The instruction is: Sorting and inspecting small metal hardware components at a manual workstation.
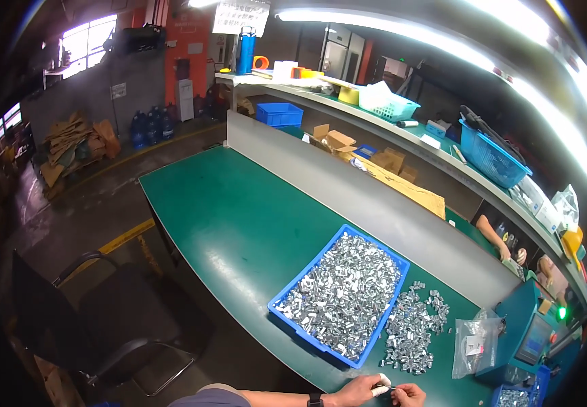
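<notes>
At the bottom edge, near the front of the green table, my left hand (357,391) has white finger cots on its fingertips and a dark watch (315,400) at its wrist. Its thumb and finger are pinched together. Beside it my right hand (410,395) is also closed in a pinch, fingertips almost meeting the left ones. A thin, small piece seems to lie between them, too small to make out. Just beyond are a loose pile of small shiny metal parts (409,339) and a blue tray (282,313) heaped with the same kind of parts.
Right of the pile lie a clear plastic bag (473,346) and a teal machine (520,332) with a screen and green light. A grey partition (375,210) and loaded shelf (456,163) run behind the green table (205,224). Another person's arm (491,234) shows beyond; a black chair (104,319) stands left.
</notes>
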Motion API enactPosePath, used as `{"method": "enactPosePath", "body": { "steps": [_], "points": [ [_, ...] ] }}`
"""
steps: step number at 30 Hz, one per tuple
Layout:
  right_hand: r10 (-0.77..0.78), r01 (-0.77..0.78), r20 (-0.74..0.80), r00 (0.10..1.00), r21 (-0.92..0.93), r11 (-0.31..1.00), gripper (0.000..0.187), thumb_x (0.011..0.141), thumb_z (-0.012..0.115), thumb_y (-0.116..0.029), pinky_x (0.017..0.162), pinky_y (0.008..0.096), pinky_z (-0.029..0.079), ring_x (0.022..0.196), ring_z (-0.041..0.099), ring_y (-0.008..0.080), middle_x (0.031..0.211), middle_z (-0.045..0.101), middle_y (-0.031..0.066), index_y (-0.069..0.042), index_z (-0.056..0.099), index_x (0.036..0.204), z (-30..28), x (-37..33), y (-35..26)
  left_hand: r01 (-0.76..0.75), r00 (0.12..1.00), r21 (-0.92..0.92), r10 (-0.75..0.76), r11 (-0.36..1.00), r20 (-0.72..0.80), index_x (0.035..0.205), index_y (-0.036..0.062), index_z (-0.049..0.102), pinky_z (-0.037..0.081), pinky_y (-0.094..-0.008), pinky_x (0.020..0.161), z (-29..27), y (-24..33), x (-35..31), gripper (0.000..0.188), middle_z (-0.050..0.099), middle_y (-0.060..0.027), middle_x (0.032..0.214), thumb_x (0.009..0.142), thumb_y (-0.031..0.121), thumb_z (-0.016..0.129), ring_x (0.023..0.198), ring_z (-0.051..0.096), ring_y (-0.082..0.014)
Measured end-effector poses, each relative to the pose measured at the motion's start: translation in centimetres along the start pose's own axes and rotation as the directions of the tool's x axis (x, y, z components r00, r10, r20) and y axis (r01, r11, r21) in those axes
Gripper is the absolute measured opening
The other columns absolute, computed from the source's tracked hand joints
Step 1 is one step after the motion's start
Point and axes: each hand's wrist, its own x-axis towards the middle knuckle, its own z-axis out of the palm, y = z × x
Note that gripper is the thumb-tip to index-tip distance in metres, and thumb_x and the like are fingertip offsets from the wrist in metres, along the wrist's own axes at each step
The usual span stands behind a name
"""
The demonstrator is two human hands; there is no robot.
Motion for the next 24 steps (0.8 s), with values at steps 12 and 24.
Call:
{"method": "enactPosePath", "body": {
  "steps": [12, 24],
  "points": [
    [-0.011, 0.016, 0.054, 0.998, -0.085, 0.996, 0.024, 0.103, 0.061, -0.018, 0.056, 0.0265, 0.038, 0.062, 0.049, 0.0080, 0.070, 0.058, -0.0017, -0.004, 0.064, 0.084, 1.1, 1.1, -1.0, -0.106, 0.990, -0.093, 0.097, 0.990, -0.103, 0.109, 0.0016, 0.063, 0.053, -0.0356, 0.075, 1.2, -3.4, 0.1, 0.019, 0.072, -0.0109, 0.090, 0.101, 0.019, 0.066, 0.081, 0.068, -0.0218],
    [-0.258, 0.344, 0.329, 0.909, -0.240, 0.908, 0.036, 0.104, 0.057, -0.019, 0.052, 0.0267, 0.046, 0.055, 0.059, 0.0105, 0.065, 0.064, 0.0034, 0.001, 0.065, 0.075, -4.2, 2.5, 3.5, -0.099, 0.993, -0.018, 0.097, 0.995, -0.069, 0.106, 0.0020, 0.066, 0.052, -0.0314, 0.068, 2.7, -1.2, -1.2, 0.017, 0.071, -0.0051, 0.081, 0.101, 0.018, 0.068, 0.073, 0.064, -0.0114]
  ]
}}
